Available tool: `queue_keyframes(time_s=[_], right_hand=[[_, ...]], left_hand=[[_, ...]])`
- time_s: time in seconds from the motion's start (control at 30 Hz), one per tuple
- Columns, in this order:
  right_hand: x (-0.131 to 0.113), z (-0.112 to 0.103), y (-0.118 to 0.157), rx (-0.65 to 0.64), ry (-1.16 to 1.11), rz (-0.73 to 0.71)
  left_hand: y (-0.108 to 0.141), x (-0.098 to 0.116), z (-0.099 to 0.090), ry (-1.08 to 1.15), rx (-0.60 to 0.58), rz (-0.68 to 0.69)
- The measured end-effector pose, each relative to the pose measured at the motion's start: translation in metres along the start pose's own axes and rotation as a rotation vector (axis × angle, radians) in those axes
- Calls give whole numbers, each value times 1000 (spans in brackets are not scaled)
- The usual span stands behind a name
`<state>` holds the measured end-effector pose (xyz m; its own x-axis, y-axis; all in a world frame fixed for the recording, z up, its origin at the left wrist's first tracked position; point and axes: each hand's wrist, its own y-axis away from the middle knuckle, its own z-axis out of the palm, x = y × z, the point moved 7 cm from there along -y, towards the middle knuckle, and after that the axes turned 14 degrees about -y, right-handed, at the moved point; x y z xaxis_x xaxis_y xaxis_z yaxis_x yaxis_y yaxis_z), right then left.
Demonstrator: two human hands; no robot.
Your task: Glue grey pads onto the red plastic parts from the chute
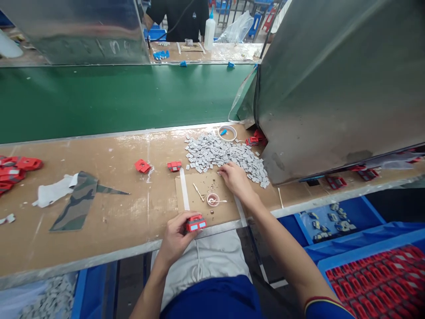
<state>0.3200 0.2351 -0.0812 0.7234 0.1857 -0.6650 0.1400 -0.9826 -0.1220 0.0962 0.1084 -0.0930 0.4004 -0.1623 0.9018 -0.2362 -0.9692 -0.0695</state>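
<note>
My left hand (177, 235) is closed around a red toy car body (195, 223) with pale blue windows, at the table's front edge. My right hand (234, 178) has its fingers pinched together at the near edge of a pile of small grey plastic pieces (212, 150). A tiny pale bit shows at those fingertips, too small to make out. Between the hands lies a cardboard sheet (199, 181), taped down. On it are a small cup (209, 198) with a cotton swab (222, 201) in it, and a thin stick (198, 192).
More red car bodies lie on the table (126, 221), two near the cardboard (174, 166) and several at far left (20, 166). A tape roll (227, 133) sits behind the pile. A metal panel (332, 88) rises at right. Blue crates (365, 257) stand below; a person (186, 20) is opposite.
</note>
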Motion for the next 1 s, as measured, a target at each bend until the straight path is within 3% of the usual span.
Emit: queue_keyframes(time_s=[0.13,0.23,0.33,0.4,0.5,0.6,0.77,1.0], right_hand=[[-8,2,0,-60,-16,-19],[-19,-13,11,14,-141,-18],[-41,-36,43,152,-411,-24],[-59,-39,71,133,-590,-5],[-83,-22,105,-3,-753,41],[-88,3,119,-66,-844,128],[-82,25,118,-92,-917,186],[-79,27,118,-180,-827,156]], left_hand=[[-1,0,0,49,1,20],[0,-3,1,113,-19,9],[2,-4,4,175,-70,0],[3,-2,5,198,-98,18],[2,0,4,217,-118,19],[2,0,4,221,-116,6],[4,-6,6,260,-113,-29],[5,-4,5,238,-114,46]])
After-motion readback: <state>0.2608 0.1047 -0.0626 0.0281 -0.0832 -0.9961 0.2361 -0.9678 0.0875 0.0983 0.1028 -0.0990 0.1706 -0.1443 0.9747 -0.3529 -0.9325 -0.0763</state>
